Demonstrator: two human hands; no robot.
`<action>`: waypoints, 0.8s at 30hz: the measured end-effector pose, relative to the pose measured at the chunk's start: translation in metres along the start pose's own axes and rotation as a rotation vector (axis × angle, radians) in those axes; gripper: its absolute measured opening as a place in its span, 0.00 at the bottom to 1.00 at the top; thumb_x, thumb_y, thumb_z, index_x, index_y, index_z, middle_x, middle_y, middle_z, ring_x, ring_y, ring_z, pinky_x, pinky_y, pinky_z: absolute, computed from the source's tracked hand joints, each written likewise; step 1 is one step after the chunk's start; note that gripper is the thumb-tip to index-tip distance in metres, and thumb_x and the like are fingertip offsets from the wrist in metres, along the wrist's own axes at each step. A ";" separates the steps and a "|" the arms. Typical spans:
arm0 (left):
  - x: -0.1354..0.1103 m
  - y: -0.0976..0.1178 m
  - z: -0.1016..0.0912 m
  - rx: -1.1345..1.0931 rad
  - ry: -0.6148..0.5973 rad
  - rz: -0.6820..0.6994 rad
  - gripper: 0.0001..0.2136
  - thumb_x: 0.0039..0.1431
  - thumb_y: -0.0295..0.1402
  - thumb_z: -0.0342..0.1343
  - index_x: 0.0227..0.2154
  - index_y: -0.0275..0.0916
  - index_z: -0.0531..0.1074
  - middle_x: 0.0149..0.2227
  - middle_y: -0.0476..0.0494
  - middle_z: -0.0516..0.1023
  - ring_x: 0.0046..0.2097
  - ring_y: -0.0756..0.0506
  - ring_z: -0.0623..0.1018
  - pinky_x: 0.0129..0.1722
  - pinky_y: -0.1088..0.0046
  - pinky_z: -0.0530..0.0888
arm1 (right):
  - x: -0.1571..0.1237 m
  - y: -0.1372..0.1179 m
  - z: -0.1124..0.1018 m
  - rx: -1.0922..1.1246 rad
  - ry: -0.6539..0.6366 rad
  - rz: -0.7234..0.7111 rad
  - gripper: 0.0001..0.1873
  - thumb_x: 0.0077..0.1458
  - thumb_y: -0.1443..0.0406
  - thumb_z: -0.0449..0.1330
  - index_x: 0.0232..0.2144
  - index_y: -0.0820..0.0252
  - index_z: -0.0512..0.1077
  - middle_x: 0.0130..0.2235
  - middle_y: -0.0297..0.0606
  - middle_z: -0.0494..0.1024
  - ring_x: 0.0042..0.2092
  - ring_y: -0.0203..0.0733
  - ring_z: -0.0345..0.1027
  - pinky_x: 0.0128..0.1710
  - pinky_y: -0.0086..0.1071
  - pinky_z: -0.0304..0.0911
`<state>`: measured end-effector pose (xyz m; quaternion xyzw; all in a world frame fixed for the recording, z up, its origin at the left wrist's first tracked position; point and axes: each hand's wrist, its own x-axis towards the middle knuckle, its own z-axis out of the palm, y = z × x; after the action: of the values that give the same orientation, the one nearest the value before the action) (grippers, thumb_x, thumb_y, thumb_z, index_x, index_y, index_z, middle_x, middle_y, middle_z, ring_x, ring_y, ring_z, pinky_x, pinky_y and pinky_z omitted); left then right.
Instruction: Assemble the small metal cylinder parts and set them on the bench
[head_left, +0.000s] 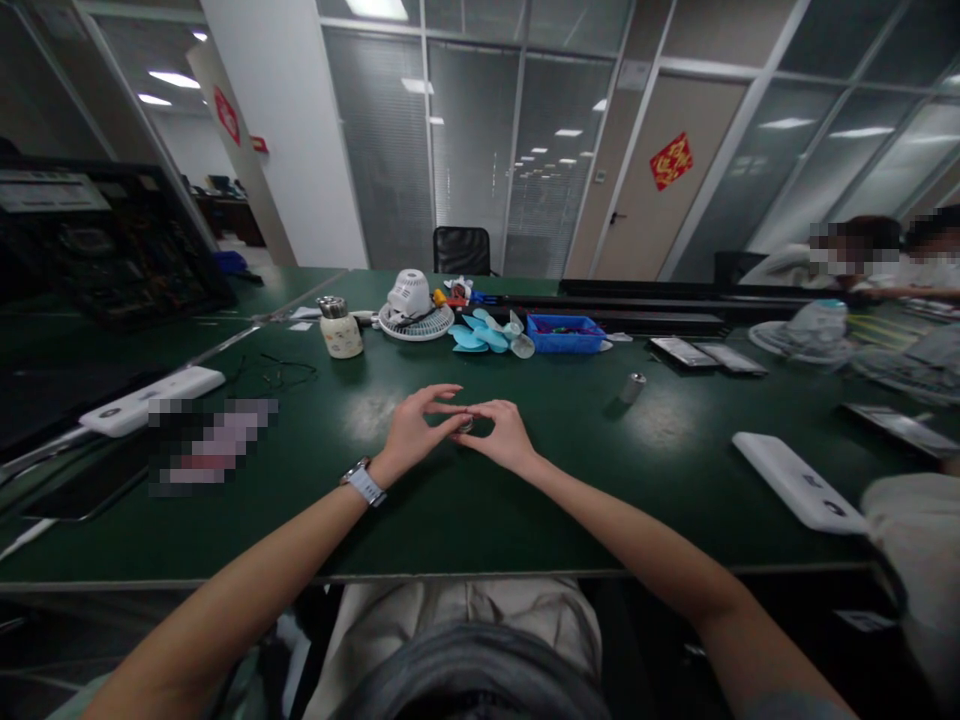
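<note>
Both my hands meet over the middle of the green table (525, 500). My left hand (415, 428), with a watch on its wrist, pinches a small dark round part (466, 424) between thumb and fingers. My right hand (504, 432) closes its fingertips on the same part from the other side. The part is too small to name. Beyond my hands lie a white fan housing (411, 305) with its guard, pale blue fan blades (484, 334) and a blue tray (566, 333) of small parts. A small metal cylinder (632, 387) stands to the right.
A cream flask (341, 329) stands at the back left. White power banks lie at the left (150, 398) and right (796, 481). Phones (709, 354) lie flat at the right. A dark monitor (105, 245) stands at the left. Other people sit at the far right.
</note>
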<state>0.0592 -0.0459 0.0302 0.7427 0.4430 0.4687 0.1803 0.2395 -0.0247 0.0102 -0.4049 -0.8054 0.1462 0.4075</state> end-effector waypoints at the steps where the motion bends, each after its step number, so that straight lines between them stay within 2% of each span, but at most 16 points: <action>1: 0.001 0.000 0.000 -0.002 -0.016 -0.006 0.23 0.51 0.43 0.62 0.48 0.40 0.70 0.46 0.39 0.78 0.43 0.42 0.80 0.48 0.63 0.73 | 0.000 0.001 0.001 0.003 -0.003 0.014 0.18 0.43 0.56 0.69 0.38 0.54 0.77 0.40 0.38 0.80 0.45 0.47 0.71 0.52 0.44 0.57; 5: 0.003 -0.001 0.002 0.000 -0.047 -0.031 0.22 0.50 0.42 0.62 0.47 0.40 0.70 0.44 0.42 0.79 0.44 0.42 0.80 0.47 0.64 0.74 | -0.002 0.003 0.007 0.143 -0.046 0.076 0.21 0.43 0.58 0.68 0.42 0.54 0.76 0.40 0.37 0.80 0.44 0.46 0.72 0.49 0.41 0.62; 9: 0.005 -0.002 0.004 -0.076 0.013 -0.082 0.21 0.51 0.41 0.62 0.45 0.38 0.67 0.38 0.43 0.80 0.42 0.43 0.80 0.44 0.64 0.76 | -0.004 0.004 0.016 0.431 -0.087 0.162 0.25 0.42 0.61 0.69 0.45 0.56 0.73 0.41 0.37 0.80 0.43 0.43 0.74 0.47 0.38 0.67; 15: 0.011 -0.013 -0.009 -0.049 0.225 -0.085 0.21 0.52 0.42 0.61 0.45 0.39 0.64 0.38 0.42 0.80 0.43 0.43 0.80 0.46 0.64 0.75 | -0.003 0.005 0.011 0.598 -0.098 0.306 0.24 0.39 0.66 0.70 0.42 0.59 0.74 0.42 0.40 0.80 0.45 0.44 0.74 0.50 0.42 0.67; 18: 0.011 -0.032 -0.016 -0.008 0.144 -0.150 0.22 0.50 0.42 0.62 0.46 0.39 0.66 0.40 0.41 0.80 0.42 0.43 0.80 0.43 0.65 0.76 | -0.004 0.008 0.003 0.628 -0.100 0.347 0.24 0.39 0.67 0.69 0.43 0.59 0.74 0.43 0.40 0.80 0.45 0.44 0.74 0.51 0.44 0.66; 22: 0.009 -0.056 -0.016 0.068 -0.114 -0.205 0.22 0.48 0.42 0.63 0.45 0.40 0.67 0.34 0.44 0.82 0.45 0.42 0.79 0.47 0.62 0.73 | -0.006 0.014 -0.002 0.692 -0.081 0.418 0.26 0.38 0.67 0.70 0.44 0.58 0.74 0.43 0.40 0.80 0.45 0.46 0.74 0.52 0.46 0.65; 24: 0.008 -0.061 -0.014 0.075 -0.194 -0.214 0.22 0.48 0.42 0.62 0.46 0.40 0.68 0.34 0.44 0.82 0.48 0.42 0.78 0.50 0.61 0.72 | -0.006 0.017 -0.003 0.776 -0.057 0.458 0.25 0.39 0.67 0.70 0.44 0.58 0.74 0.43 0.41 0.80 0.47 0.47 0.74 0.53 0.46 0.65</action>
<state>0.0186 -0.0082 0.0003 0.7392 0.5173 0.3560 0.2436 0.2529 -0.0188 -0.0012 -0.3858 -0.5914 0.5350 0.4639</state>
